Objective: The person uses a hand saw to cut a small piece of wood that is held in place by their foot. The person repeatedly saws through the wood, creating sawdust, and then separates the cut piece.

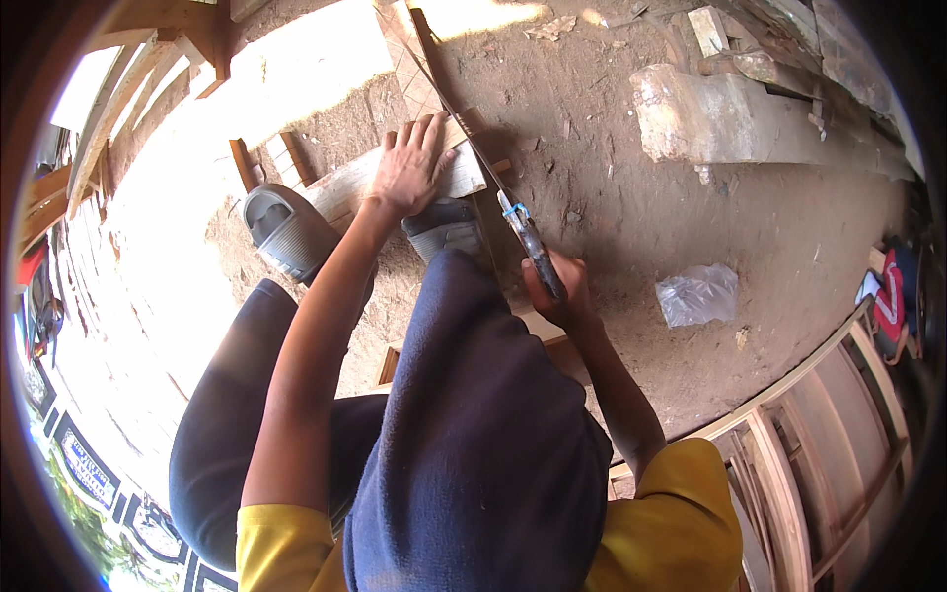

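Observation:
My left hand (406,170) lies flat with its fingers spread on a pale wooden board (347,184), pressing down near the board's right end. In my right hand (564,288) is the dark handle of a handsaw (525,235) with a bit of blue tied round it. Its thin blade runs up and to the left, along the board's right end. I cannot tell how deep the blade sits in the wood. My grey sandals (283,233) are close by, one foot against the board. Beyond the board, a plank with lines across it (412,71) stretches away.
A weathered log (720,116) lies at the upper right among scrap wood. To the right, a clear plastic bag (697,294) rests on the dirt floor (602,232). Slatted wooden frames (779,483) stand at lower right, and more timber framing (148,74) at upper left.

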`<move>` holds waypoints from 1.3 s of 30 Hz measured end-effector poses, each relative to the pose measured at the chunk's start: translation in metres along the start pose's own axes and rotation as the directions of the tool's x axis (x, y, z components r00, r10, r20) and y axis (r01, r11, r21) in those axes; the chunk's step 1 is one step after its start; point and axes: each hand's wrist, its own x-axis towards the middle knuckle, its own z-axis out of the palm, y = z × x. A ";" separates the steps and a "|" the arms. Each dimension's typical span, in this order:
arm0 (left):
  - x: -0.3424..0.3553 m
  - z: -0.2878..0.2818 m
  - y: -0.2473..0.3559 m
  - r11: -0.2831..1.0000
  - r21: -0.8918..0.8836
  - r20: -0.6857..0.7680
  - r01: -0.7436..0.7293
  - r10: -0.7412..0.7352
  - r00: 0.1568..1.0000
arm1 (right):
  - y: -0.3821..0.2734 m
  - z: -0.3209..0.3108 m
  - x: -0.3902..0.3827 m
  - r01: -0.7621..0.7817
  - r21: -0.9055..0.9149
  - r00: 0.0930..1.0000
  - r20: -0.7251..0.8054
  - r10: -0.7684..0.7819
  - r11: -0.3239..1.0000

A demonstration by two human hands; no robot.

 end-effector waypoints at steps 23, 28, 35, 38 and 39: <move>0.003 0.003 -0.005 0.981 -0.119 -0.268 -0.153 0.117 0.956 | 0.010 0.015 -0.057 -0.240 -0.108 0.971 -0.012 0.241 0.965; 0.002 0.008 -0.011 0.976 -0.154 -0.268 -0.153 0.107 0.957 | -0.013 -0.003 -0.060 -0.209 -0.212 0.969 0.085 0.231 0.955; 0.002 -0.001 -0.006 0.962 -0.242 -0.274 -0.124 0.054 0.960 | 0.027 0.004 -0.083 -0.134 -0.414 0.970 0.131 0.205 0.900; 0.001 -0.003 -0.009 0.958 -0.247 -0.279 -0.145 0.073 0.957 | -0.003 0.001 -0.065 -0.336 -0.369 0.895 0.160 0.416 0.867; 0.001 -0.001 -0.010 0.968 -0.204 -0.276 -0.147 0.087 0.957 | 0.003 0.001 -0.067 -0.282 -0.391 0.922 0.142 0.360 0.876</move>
